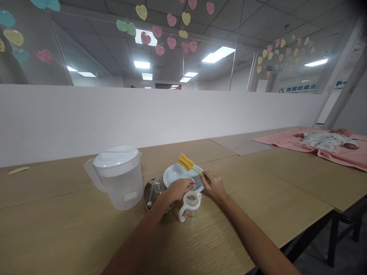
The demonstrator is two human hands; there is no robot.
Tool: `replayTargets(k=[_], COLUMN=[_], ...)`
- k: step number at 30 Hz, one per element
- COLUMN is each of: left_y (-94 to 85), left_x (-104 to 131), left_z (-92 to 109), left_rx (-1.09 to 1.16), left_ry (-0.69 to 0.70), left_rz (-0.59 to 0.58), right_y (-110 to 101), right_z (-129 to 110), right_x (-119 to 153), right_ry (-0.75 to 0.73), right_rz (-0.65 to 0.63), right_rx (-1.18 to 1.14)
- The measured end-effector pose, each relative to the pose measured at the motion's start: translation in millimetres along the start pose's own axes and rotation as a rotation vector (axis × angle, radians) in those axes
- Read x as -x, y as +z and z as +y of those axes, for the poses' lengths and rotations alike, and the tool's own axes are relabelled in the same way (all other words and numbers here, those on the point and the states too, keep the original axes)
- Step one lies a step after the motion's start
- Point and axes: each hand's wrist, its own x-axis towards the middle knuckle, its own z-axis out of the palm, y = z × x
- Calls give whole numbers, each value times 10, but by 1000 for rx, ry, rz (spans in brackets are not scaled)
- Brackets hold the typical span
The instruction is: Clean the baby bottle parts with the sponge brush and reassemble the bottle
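A bottle brush with a yellow sponge head point(185, 162) and a green stem is gripped by my right hand point(214, 186), its head over the white bowl point(171, 173). My left hand point(180, 188) is closed at the bowl's near side, fingers on a small white round piece point(192, 183) that they partly cover. In front of the bowl stands a clear baby bottle point(190, 217), uncapped, with a white two-handled ring. To the left, under my forearm, a round metal tray point(147, 189) carries a clear dome-shaped cover point(158, 185) and a thin tube with a white end.
A lidded clear plastic pitcher point(122, 183) stands left of the tray. At far right, a baby-sized figure point(323, 141) in patterned clothes lies on a pink blanket point(329, 156). A white wall point(143, 114) runs behind the table point(86, 236).
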Motion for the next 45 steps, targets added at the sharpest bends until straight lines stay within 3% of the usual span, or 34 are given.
replayTargets(k=[4, 9, 15, 18, 20, 23, 26, 30, 33, 35, 36, 39, 41, 45], left_y=[37, -13, -316, -479, -553, -622, -669, -748, -848, -925, -959, -1009, -992, -904], left_x=[-9, -4, 30, 119, 185, 266, 312, 355, 441, 532, 583, 705, 733, 672], left_z=[-92, -105, -25, 86, 170, 285, 361, 402, 428, 445, 445, 387, 297, 110], left_rx=[30, 221, 547, 807, 861, 834, 711, 232, -126, -362, -462, -572, -549, -501], left_ry=[-17, -25, -36, -16, 0, 18, 13, -58, -110, -187, -240, -385, -430, -417], left_rz=[51, 118, 371, 432, 417, 406, 451, 621, 705, 661, 581, 180, 5, -78], right_y=[20, 1, -107, -145, -145, -131, -127, -134, -146, -157, -162, -167, -161, -146], right_z=[-18, -27, -38, -51, -61, -55, -25, 3, 21, 41, 52, 77, 78, 62], right_x=[-1, -3, -1, -21, -38, -54, -45, -19, -16, -22, -26, -29, -25, -16], right_ry=[-16, -38, 30, -59, -62, -21, -84, -183, -167, -140, -128, -95, -77, -85], right_rz=[-12, 27, 308, 262, 211, 194, 185, 156, 157, 192, 212, 234, 228, 211], right_rx=[-4, 17, 30, 4, -14, 21, 92, 89, 73, 87, 96, 104, 97, 87])
